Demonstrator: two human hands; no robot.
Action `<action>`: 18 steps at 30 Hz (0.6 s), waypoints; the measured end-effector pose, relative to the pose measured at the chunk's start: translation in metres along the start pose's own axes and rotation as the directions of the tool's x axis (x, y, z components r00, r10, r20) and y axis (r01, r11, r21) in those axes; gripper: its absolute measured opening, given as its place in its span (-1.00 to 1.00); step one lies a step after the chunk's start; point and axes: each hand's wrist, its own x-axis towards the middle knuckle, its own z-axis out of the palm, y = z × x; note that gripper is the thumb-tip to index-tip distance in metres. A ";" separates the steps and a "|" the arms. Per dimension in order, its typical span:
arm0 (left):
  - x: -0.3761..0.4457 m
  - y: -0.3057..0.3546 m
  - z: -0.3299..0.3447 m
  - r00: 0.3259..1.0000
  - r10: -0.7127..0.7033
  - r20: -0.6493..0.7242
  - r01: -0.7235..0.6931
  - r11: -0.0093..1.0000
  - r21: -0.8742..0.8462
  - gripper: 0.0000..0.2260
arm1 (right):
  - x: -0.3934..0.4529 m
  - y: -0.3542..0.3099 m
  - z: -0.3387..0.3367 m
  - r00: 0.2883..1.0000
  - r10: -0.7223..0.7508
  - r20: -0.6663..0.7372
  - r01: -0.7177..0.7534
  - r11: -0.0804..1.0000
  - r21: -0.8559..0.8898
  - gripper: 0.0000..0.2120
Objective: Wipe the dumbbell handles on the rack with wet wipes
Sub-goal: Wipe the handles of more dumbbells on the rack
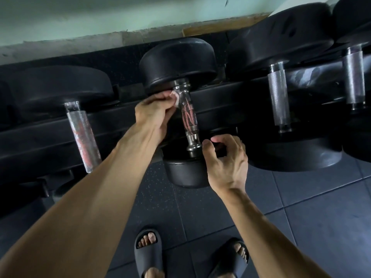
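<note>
My left hand (154, 111) pinches a small wipe (176, 98) against the upper handle (187, 114) of the middle dumbbell on the rack (220, 97); my fingers mostly hide it. My right hand (224, 157), loosely curled, seems to hold nothing near the lower weight (184, 173).

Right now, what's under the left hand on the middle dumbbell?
The left hand pinches a small white wet wipe against the upper part of the dumbbell handle. Only the wipe's edge shows; the fingers cover the rest and the handle part beneath it.

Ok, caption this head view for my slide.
Left hand presses a wet wipe against the middle dumbbell handle.
</note>
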 end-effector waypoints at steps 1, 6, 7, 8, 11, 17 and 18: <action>0.001 0.003 0.004 1.000 0.012 -0.010 -0.012 1.000 -0.010 -0.83 | 0.000 0.000 0.000 1.000 0.005 0.001 -0.005 1.000 0.002 -0.46; -0.034 -0.014 -0.022 0.993 -0.119 0.012 0.109 0.942 0.316 -0.86 | 0.000 -0.001 0.000 1.000 0.010 -0.009 -0.010 1.000 0.019 -0.52; -0.037 -0.017 -0.023 0.989 -0.144 0.010 0.133 0.936 0.326 -0.87 | 0.000 -0.001 -0.001 1.000 0.011 -0.007 -0.011 1.000 0.014 -0.52; -0.037 -0.016 -0.020 0.990 -0.139 0.000 0.133 0.947 0.293 -0.87 | 0.000 -0.002 -0.001 1.000 0.012 -0.007 -0.012 1.000 0.011 -0.52; -0.020 -0.002 0.001 0.998 -0.023 -0.052 0.026 0.998 0.052 -0.86 | 0.000 -0.001 -0.001 1.000 0.006 -0.005 -0.006 1.000 0.009 -0.48; -0.039 -0.009 -0.013 0.998 -0.069 0.002 0.063 0.924 0.376 -0.83 | 0.001 -0.001 -0.001 1.000 0.000 -0.016 0.001 1.000 0.023 -0.49; -0.047 -0.015 -0.018 0.994 -0.111 0.006 0.098 0.896 0.432 -0.83 | 0.000 -0.002 -0.001 1.000 -0.002 -0.016 0.002 1.000 0.021 -0.50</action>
